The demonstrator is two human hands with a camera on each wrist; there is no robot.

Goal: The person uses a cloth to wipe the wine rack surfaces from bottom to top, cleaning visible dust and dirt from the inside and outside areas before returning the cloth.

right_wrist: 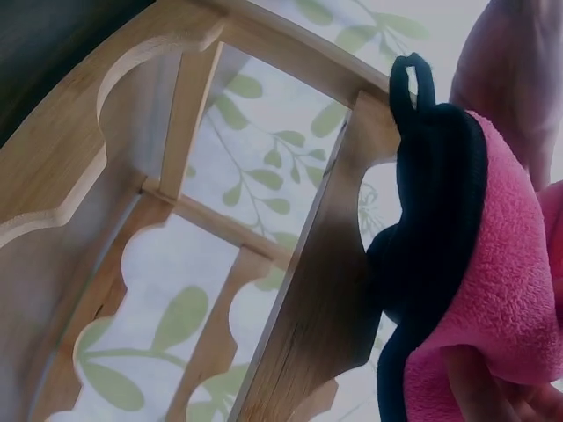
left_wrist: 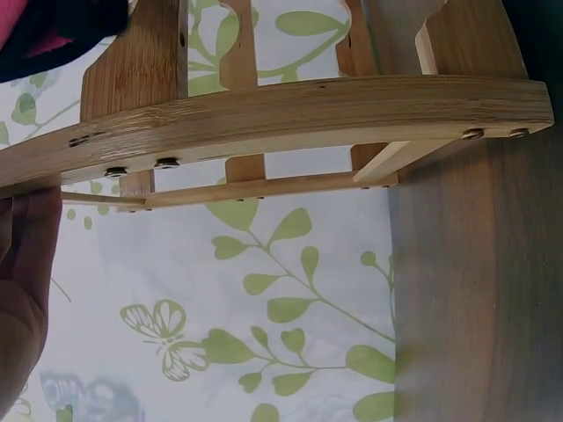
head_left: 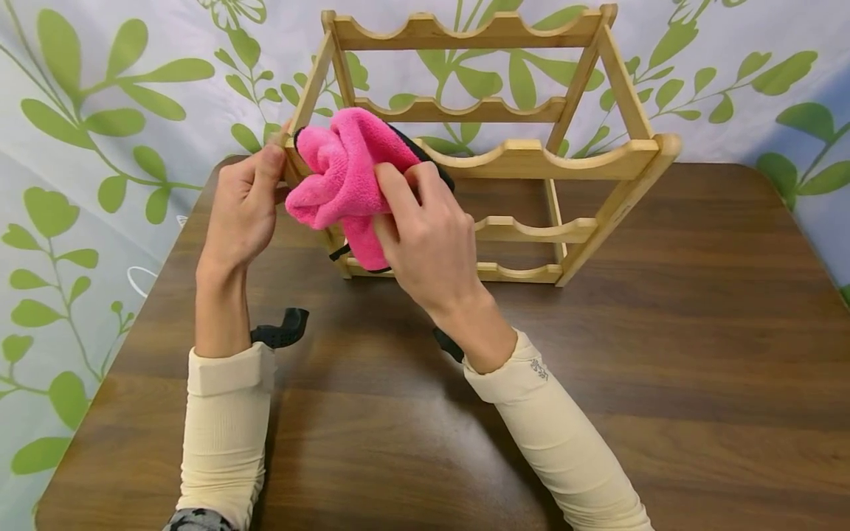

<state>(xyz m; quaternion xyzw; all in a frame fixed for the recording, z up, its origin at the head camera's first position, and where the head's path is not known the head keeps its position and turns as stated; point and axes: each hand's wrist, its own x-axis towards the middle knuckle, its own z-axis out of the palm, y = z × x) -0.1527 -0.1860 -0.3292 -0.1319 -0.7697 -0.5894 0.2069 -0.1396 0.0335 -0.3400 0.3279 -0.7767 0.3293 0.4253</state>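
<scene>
A light wooden wine rack (head_left: 524,158) with scalloped rails stands on the brown table. My left hand (head_left: 246,203) grips the rack's front left upright near its upper corner, thumb in front; in the left wrist view its fingers (left_wrist: 35,242) lie against the wooden side post (left_wrist: 290,110). My right hand (head_left: 432,232) pinches a bunched pink cloth (head_left: 352,173) with black edging, which overlaps the left end of the upper front rail. In the right wrist view the cloth's black edge and small loop (right_wrist: 412,83) hang beside the rail.
The brown table (head_left: 697,310) extends in front and to the right of the rack. Behind it hangs a white backdrop (head_left: 153,118) with green leaves. A white cord (head_left: 138,276) shows at the table's left edge. Black wrist-camera mounts (head_left: 282,330) stick out by the sleeves.
</scene>
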